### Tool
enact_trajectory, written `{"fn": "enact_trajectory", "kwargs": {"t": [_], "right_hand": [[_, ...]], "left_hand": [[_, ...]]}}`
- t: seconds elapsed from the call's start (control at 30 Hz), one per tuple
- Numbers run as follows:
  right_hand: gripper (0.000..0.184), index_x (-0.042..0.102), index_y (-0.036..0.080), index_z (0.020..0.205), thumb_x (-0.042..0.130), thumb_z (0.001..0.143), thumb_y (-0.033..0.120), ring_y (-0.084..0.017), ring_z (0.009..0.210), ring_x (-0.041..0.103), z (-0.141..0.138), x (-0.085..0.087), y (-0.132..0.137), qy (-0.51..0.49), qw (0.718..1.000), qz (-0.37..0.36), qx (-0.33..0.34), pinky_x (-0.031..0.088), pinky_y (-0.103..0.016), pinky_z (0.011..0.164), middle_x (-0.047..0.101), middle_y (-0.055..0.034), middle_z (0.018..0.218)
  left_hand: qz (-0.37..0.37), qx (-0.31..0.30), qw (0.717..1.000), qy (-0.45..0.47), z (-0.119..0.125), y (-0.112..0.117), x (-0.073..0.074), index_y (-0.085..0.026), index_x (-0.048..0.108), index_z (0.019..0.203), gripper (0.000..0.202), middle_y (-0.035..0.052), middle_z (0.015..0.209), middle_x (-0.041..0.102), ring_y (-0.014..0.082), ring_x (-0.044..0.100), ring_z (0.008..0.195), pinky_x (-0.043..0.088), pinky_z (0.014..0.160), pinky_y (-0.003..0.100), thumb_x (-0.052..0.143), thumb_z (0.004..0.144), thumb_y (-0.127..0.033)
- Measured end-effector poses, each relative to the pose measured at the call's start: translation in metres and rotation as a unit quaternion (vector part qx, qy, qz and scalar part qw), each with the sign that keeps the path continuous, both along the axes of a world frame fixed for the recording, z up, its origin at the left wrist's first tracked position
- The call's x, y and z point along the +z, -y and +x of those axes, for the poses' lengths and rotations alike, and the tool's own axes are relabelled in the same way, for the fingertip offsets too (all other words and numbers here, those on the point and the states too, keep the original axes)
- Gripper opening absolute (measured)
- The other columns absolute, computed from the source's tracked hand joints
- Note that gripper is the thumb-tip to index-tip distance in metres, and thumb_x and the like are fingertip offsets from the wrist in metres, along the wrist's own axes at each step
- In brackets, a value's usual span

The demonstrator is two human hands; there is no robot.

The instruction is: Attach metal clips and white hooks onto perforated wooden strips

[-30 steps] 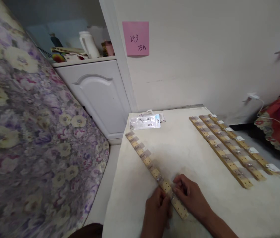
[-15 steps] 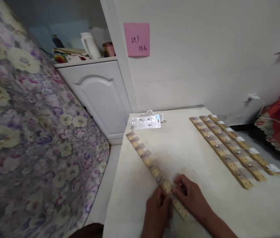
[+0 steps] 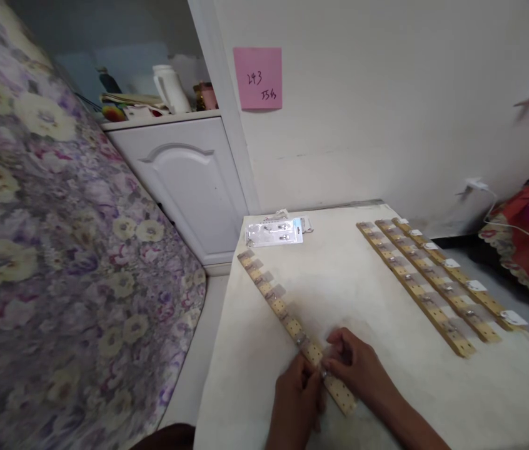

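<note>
A long wooden strip with holes (image 3: 279, 307) lies slantwise on the white table (image 3: 339, 281), with small clear packets and metal pieces set along it. Both my hands meet at its near end. My left hand (image 3: 295, 403) pinches at the strip's left side. My right hand (image 3: 358, 369) pinches from the right, fingers curled round a small clear packet with a metal piece (image 3: 324, 372). What exactly sits between the fingertips is too small to name.
Three more filled wooden strips (image 3: 426, 285) with white tags lie at the right of the table. A clear blister pack (image 3: 274, 231) sits at the far edge. A flowered mattress (image 3: 58, 250) leans at the left, a white cabinet (image 3: 184, 181) behind; a pink note (image 3: 257, 78) on the wall.
The view has shifted slightly. My hands stay pinched at the same spot on the strip, with only small finger movement.
</note>
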State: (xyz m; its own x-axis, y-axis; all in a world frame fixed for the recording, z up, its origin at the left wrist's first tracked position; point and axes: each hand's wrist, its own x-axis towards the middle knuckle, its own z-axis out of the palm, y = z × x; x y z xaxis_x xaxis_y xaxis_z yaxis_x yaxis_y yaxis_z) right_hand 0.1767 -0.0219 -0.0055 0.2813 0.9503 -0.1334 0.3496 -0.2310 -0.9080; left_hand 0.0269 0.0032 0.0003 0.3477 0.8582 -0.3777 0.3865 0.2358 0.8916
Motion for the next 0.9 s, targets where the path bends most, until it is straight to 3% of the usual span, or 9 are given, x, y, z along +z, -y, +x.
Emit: {"fn": "enact_trajectory", "kwargs": {"t": [0.2,0.4,0.57,0.7,0.9], "right_hand": [[0.034,0.055,0.023,0.098,0.064,0.065,0.023,-0.015,0.072,0.057,0.002,-0.012,-0.001,-0.002,1.0,0.007,-0.008,0.043,-0.026,0.067,0.061,0.0017,0.083],[0.038,0.056,0.023,0.102,0.063,0.065,0.022,-0.012,0.062,0.052,-0.002,-0.011,-0.001,0.011,1.0,0.01,-0.012,0.042,-0.025,0.061,0.062,0.0014,0.086],[0.037,0.052,0.022,0.108,0.059,0.073,0.031,-0.012,0.058,0.049,0.001,-0.011,0.012,-0.009,0.997,0.044,-0.059,0.043,-0.027,0.058,0.06,-0.0022,0.096],[0.03,0.053,0.021,0.103,0.053,0.079,0.039,-0.015,0.067,0.055,0.011,-0.015,0.025,-0.016,0.993,0.066,-0.099,0.046,-0.029,0.065,0.059,-0.0029,0.091],[0.034,0.054,0.02,0.104,0.058,0.074,0.035,-0.015,0.065,0.054,0.003,-0.013,0.024,-0.003,0.995,0.044,-0.089,0.045,-0.029,0.063,0.061,-0.004,0.095]], "left_hand": [[-0.011,-0.005,1.0,0.023,0.0,-0.004,-0.001,-0.023,0.041,0.065,0.017,-0.0099,0.041,0.048,0.0064,0.036,0.026,0.023,0.025,0.017,0.049,0.077,-0.032],[-0.004,-0.016,1.0,0.02,-0.003,-0.006,-0.007,-0.023,0.041,0.065,0.014,-0.0095,0.039,0.05,0.007,0.036,0.024,0.024,0.026,0.017,0.048,0.076,-0.029],[0.021,-0.01,0.999,0.035,-0.004,-0.004,-0.008,-0.023,0.041,0.066,0.016,-0.0094,0.04,0.05,0.0065,0.036,0.025,0.024,0.028,0.017,0.046,0.079,-0.031],[0.026,-0.013,0.998,0.055,-0.006,-0.002,-0.006,-0.023,0.04,0.066,0.017,-0.009,0.042,0.051,0.0056,0.036,0.026,0.022,0.029,0.017,0.045,0.081,-0.029],[0.037,-0.006,0.998,0.046,-0.006,-0.002,-0.007,-0.023,0.039,0.064,0.018,-0.0092,0.041,0.05,0.0062,0.037,0.026,0.022,0.029,0.017,0.047,0.08,-0.029]]}}
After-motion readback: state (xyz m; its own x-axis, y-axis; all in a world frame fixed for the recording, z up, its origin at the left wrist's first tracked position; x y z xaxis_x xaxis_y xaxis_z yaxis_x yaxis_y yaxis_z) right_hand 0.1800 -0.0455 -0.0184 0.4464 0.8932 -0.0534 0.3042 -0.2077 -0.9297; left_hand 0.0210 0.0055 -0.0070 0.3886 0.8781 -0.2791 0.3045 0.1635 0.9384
